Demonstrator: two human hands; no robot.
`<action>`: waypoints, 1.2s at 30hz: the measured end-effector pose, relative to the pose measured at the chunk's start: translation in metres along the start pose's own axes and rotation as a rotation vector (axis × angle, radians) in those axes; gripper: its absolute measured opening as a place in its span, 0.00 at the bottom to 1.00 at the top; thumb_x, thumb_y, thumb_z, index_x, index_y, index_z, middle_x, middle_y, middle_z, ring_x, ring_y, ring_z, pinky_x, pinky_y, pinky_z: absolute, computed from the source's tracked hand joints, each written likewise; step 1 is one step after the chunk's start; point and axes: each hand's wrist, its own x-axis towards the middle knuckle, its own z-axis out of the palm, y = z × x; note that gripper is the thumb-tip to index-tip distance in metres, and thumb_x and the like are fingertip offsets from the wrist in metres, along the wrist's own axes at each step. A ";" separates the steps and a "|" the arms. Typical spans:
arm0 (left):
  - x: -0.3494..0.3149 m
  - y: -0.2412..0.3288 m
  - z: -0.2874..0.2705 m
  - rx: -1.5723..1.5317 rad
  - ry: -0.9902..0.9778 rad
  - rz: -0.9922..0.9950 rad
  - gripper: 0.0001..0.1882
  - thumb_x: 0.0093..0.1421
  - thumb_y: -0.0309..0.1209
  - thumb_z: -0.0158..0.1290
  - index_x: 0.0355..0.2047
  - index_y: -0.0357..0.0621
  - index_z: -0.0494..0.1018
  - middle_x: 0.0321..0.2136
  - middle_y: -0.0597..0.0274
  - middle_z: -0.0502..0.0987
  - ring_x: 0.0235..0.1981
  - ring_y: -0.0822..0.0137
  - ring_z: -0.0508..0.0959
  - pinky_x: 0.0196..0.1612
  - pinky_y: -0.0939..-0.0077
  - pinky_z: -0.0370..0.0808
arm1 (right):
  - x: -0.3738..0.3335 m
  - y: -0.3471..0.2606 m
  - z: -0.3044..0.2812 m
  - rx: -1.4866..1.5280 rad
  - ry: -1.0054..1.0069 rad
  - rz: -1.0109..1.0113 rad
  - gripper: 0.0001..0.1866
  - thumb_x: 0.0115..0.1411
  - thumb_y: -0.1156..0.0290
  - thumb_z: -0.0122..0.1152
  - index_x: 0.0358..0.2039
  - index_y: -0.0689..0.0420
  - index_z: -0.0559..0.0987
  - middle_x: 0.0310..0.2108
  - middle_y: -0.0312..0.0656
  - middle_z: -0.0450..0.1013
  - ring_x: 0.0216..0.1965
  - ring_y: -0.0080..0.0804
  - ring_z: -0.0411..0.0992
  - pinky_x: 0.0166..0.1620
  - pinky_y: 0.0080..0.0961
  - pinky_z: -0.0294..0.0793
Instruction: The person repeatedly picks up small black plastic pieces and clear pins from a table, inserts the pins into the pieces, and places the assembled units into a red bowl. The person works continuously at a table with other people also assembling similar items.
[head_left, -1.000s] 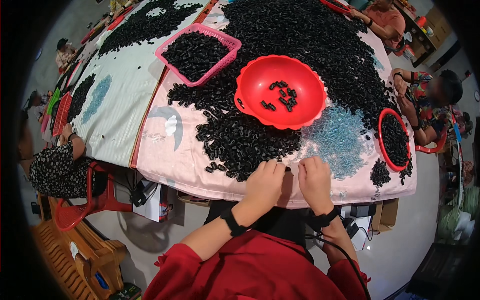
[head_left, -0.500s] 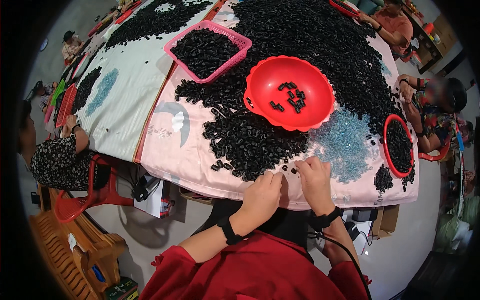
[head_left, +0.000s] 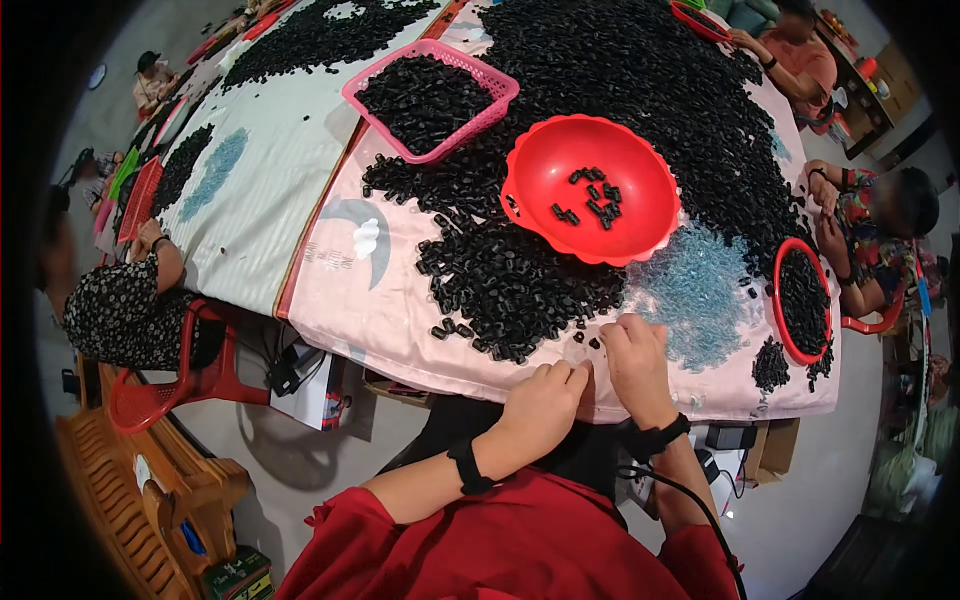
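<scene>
My left hand (head_left: 543,408) is at the table's near edge, its fingers pinched together. Close by on its right, my right hand (head_left: 638,372) is closed too, thumb and fingertips meeting. Whatever is in either pinch is too small or hidden to make out. Just beyond them lies a pile of small black plastic pieces (head_left: 515,290), with a few loose ones by my right fingertips. Small clear-bluish pieces (head_left: 690,295) are heaped beyond and to the right of my right hand. A scalloped red bowl (head_left: 645,185) behind the piles holds several black pieces.
A pink basket (head_left: 425,157) full of black pieces stands at the back left. A red-rimmed tray (head_left: 778,290) of black pieces sits at the right. A large black heap (head_left: 620,60) covers the far table. Co-workers sit at both sides; a cable runs along my right arm.
My left hand has moved slightly right and toward me, nearer my right hand. Both hands stay closed. The whole view has shifted a little.
</scene>
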 end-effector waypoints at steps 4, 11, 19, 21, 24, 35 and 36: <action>0.010 -0.017 -0.014 0.106 0.101 -0.019 0.25 0.58 0.26 0.58 0.58 0.40 0.75 0.35 0.58 0.74 0.35 0.60 0.80 0.33 0.68 0.81 | -0.004 0.000 -0.001 0.023 0.051 0.047 0.10 0.58 0.78 0.67 0.40 0.55 0.79 0.38 0.41 0.75 0.38 0.42 0.73 0.46 0.38 0.65; 0.028 -0.025 -0.012 0.262 0.133 -0.036 0.13 0.54 0.26 0.59 0.40 0.41 0.74 0.34 0.59 0.72 0.33 0.62 0.80 0.30 0.71 0.81 | -0.025 -0.012 -0.006 0.078 -0.026 0.082 0.15 0.55 0.81 0.68 0.44 0.57 0.81 0.34 0.40 0.74 0.35 0.42 0.71 0.44 0.40 0.64; 0.031 -0.025 -0.010 0.290 0.133 -0.057 0.10 0.52 0.25 0.59 0.33 0.43 0.71 0.33 0.59 0.70 0.33 0.62 0.80 0.29 0.72 0.82 | -0.043 -0.029 -0.019 -0.034 -0.139 0.086 0.23 0.53 0.81 0.66 0.51 0.60 0.82 0.32 0.40 0.73 0.35 0.40 0.72 0.45 0.40 0.62; 0.030 -0.025 -0.008 0.277 0.133 -0.068 0.11 0.51 0.25 0.59 0.34 0.43 0.71 0.33 0.59 0.71 0.32 0.61 0.80 0.30 0.72 0.82 | -0.043 -0.032 -0.019 -0.006 -0.163 0.063 0.22 0.53 0.81 0.66 0.51 0.60 0.82 0.32 0.40 0.73 0.35 0.39 0.72 0.45 0.39 0.62; 0.026 -0.027 -0.009 0.155 0.183 -0.061 0.09 0.55 0.25 0.60 0.35 0.42 0.71 0.33 0.57 0.70 0.32 0.58 0.80 0.32 0.67 0.82 | -0.039 -0.027 -0.016 0.061 -0.075 0.061 0.22 0.54 0.80 0.66 0.52 0.61 0.83 0.33 0.40 0.73 0.35 0.38 0.72 0.45 0.39 0.62; -0.012 -0.024 -0.032 -0.784 -0.138 -0.526 0.09 0.71 0.30 0.56 0.41 0.34 0.75 0.41 0.46 0.82 0.39 0.52 0.84 0.41 0.63 0.80 | -0.040 -0.032 -0.015 0.070 -0.125 0.043 0.23 0.54 0.79 0.67 0.53 0.60 0.82 0.34 0.38 0.73 0.37 0.36 0.73 0.46 0.39 0.62; -0.015 -0.026 -0.029 -0.816 -0.124 -0.517 0.09 0.71 0.30 0.56 0.42 0.33 0.75 0.41 0.45 0.82 0.40 0.51 0.84 0.42 0.63 0.80 | -0.041 -0.031 -0.014 0.026 -0.129 0.059 0.23 0.55 0.78 0.68 0.53 0.60 0.82 0.35 0.37 0.73 0.38 0.36 0.73 0.46 0.39 0.62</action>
